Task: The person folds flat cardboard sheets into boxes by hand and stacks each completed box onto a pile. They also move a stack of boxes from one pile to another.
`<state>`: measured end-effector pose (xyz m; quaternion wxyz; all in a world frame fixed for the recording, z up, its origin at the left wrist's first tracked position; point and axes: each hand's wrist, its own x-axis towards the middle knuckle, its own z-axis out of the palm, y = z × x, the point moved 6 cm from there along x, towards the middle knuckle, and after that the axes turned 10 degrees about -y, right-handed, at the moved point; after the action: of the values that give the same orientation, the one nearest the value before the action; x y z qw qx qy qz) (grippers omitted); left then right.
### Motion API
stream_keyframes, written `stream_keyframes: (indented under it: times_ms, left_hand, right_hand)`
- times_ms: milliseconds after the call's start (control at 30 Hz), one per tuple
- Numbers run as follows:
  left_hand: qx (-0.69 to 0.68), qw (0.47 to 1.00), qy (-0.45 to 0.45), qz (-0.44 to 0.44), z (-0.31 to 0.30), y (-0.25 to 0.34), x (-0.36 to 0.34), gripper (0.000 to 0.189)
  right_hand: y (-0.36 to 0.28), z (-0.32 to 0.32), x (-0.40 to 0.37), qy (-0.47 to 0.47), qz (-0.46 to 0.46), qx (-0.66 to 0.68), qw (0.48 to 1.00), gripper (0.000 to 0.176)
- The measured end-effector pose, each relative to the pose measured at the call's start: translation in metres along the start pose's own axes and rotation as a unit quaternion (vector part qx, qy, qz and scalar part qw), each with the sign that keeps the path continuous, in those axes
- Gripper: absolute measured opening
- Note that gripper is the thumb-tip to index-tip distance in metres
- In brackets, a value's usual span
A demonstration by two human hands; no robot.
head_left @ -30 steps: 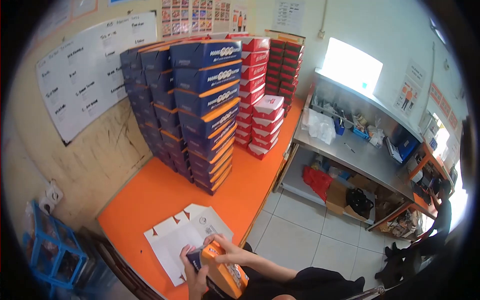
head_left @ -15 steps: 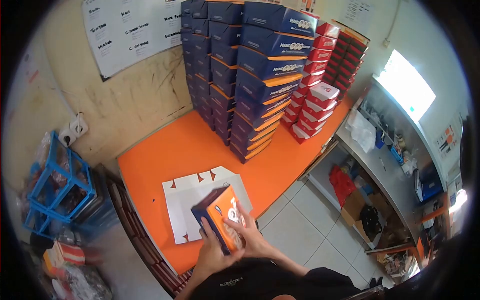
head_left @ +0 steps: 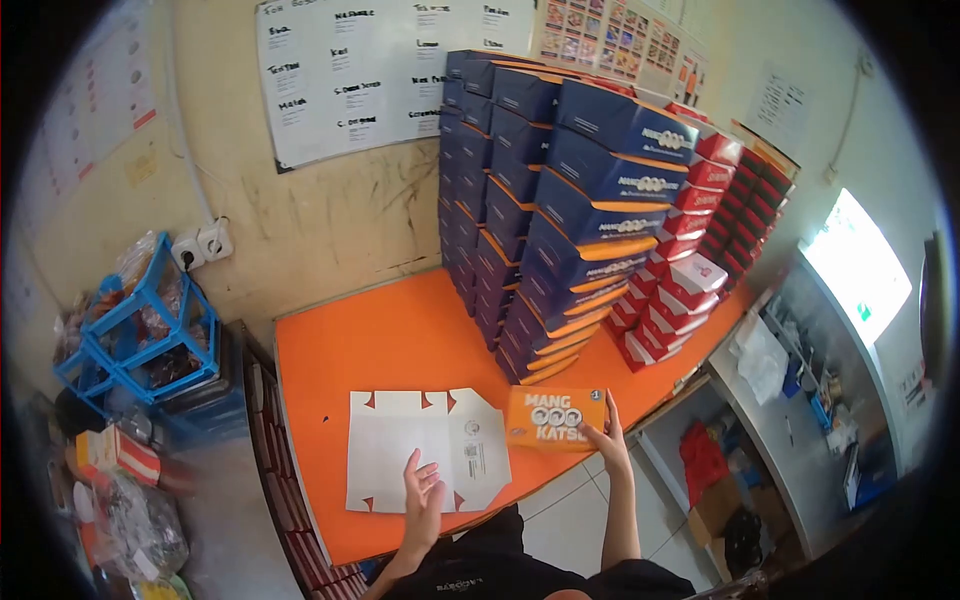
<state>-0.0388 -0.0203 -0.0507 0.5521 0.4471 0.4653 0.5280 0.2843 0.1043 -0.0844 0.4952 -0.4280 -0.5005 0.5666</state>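
An orange-topped cardboard box [head_left: 556,419] with white "MANG KATSU" lettering is in my right hand [head_left: 609,443], gripped at its right side with the thumb on top. It sits over the table's front right part, beside the dark blue stack. My left hand [head_left: 424,497] hangs with fingers apart and holds nothing, in front of a flat white box blank [head_left: 395,450]. That unfolded cardboard lies on the orange table [head_left: 345,330], with notches at its edges and small print on its right part.
Tall stacks of dark blue boxes [head_left: 610,165] stand at the table's back, with red and white boxes [head_left: 690,290] behind on the right. Blue plastic baskets [head_left: 150,320] stand at left. A metal counter [head_left: 770,400] runs along the right.
The box has gone from both hands in front of my body to the right side of the table, in my right hand alone. My left hand has let go. The view has shifted.
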Motion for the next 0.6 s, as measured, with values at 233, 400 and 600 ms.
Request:
stream_keyframes:
  times_ms: [233, 400, 600]
  left_hand:
    - [-0.311, 0.948, -0.003, -0.07, -0.022, -0.01, 0.022, 0.044]
    - [-0.559, 0.819, -0.13, -0.022, -0.021, 0.047, 0.032, 0.068]
    - [-0.509, 0.853, -0.109, 0.026, -0.043, 0.036, 0.034, 0.084]
  right_hand:
    - [0.057, -0.05, 0.051, 0.249, 0.087, -0.566, 0.781, 0.056]
    - [0.041, -0.009, 0.016, 0.333, -0.091, -0.494, 0.798, 0.049]
    - [0.092, 0.024, -0.011, 0.307, -0.066, -0.207, 0.927, 0.045]
